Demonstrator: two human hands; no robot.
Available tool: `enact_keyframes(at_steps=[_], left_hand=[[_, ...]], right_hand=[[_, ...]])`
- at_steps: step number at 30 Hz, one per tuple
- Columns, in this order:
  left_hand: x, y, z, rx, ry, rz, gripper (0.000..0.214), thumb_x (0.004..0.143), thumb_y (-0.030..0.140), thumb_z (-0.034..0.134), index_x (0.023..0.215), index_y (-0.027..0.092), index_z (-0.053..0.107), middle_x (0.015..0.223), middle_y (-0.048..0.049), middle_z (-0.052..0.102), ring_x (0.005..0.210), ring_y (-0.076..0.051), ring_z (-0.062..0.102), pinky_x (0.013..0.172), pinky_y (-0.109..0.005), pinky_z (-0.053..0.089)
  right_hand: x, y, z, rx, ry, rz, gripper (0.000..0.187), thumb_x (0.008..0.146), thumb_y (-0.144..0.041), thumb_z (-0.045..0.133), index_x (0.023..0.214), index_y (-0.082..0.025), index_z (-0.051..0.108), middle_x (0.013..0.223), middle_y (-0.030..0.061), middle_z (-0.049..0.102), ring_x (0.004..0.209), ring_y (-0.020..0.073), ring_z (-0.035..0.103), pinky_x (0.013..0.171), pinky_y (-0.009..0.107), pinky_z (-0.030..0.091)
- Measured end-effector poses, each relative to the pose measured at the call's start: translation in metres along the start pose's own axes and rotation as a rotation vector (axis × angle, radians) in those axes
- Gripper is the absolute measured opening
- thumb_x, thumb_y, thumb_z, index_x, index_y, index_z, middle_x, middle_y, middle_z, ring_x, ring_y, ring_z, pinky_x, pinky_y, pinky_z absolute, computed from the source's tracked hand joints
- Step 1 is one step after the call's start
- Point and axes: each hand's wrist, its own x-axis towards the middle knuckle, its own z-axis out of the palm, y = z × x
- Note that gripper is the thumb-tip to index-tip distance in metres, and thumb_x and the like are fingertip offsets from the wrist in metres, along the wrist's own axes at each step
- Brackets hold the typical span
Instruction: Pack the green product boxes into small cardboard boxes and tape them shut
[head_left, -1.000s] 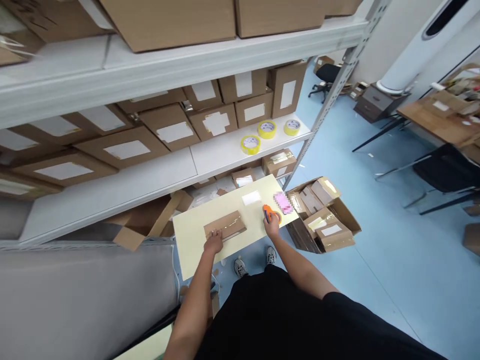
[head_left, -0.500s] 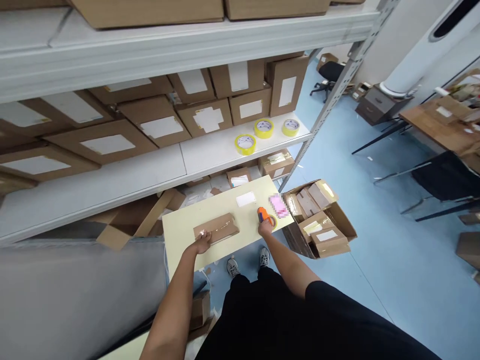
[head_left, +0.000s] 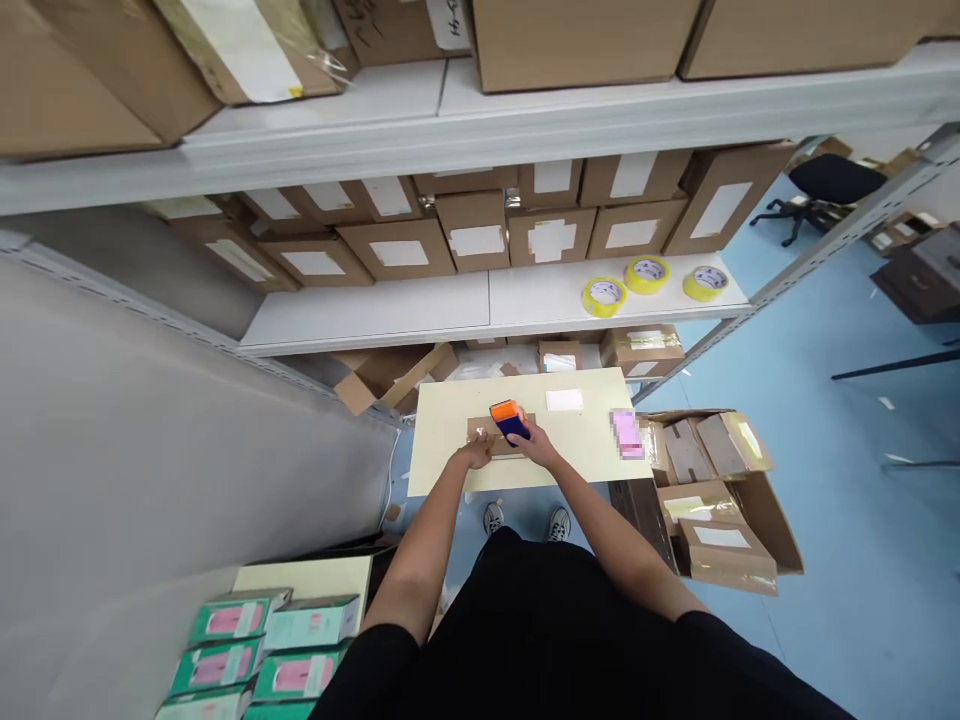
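A small flat cardboard box [head_left: 504, 449] lies on the pale yellow tabletop [head_left: 442, 405], with clear tape glinting along its top. My left hand [head_left: 475, 453] rests on the box's left end, fingers stretched out over the cardboard. In my right hand [head_left: 537, 446] is an orange and dark blue tape dispenser [head_left: 509, 420], held over the middle of the box and hiding part of it. Whether the dispenser touches the box I cannot tell. Behind it on the tabletop lies a white label sheet [head_left: 564, 400]. A pink blurred item [head_left: 627, 434] lies at the right end.
Three yellow tape rolls [head_left: 646, 275] sit on the shelf [head_left: 375, 325] ahead, beside rows of labelled boxes [head_left: 409, 250]. A large open carton [head_left: 769, 520] full of boxes stands at the right. Several green packages [head_left: 225, 622] are stacked at lower left.
My right hand has brought the tape dispenser left from the tabletop's right side to above the box. My left hand stays at the box's left end. The view has swung left.
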Motion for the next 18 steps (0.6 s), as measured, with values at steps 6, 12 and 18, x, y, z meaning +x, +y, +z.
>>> enact_keyframes(at_steps=[6,12,18], left_hand=[[-0.019,0.001,-0.007,-0.311,0.284,0.018,0.062,0.087,0.040,0.063,0.147,0.024,0.061,0.157,-0.0137,0.056,0.146,-0.033,0.051,0.120,-0.044,0.038],[-0.020,0.022,-0.044,-0.559,0.439,0.213,0.054,0.102,0.051,0.042,0.128,0.017,0.074,0.127,-0.0098,0.076,0.122,-0.025,0.066,0.106,-0.036,0.050],[-0.031,0.040,-0.062,-0.675,0.288,0.407,0.052,0.080,0.066,0.069,0.082,0.015,0.081,0.071,-0.0002,0.073,0.079,-0.021,0.066,0.075,-0.029,0.054]], right_hand=[[-0.011,0.014,-0.007,0.053,-0.071,0.026,0.052,0.083,-0.060,0.069,0.118,-0.022,0.069,0.111,0.0056,0.077,0.107,0.0281,0.070,0.098,0.043,0.055],[-0.018,0.015,-0.017,-0.002,-0.135,0.018,0.052,0.082,-0.057,0.073,0.119,-0.021,0.069,0.115,0.0060,0.077,0.110,0.0287,0.069,0.101,0.043,0.054],[-0.027,0.006,-0.008,-0.068,-0.108,0.022,0.049,0.084,-0.052,0.072,0.122,-0.021,0.069,0.117,0.0063,0.076,0.110,0.0283,0.069,0.104,0.043,0.052]])
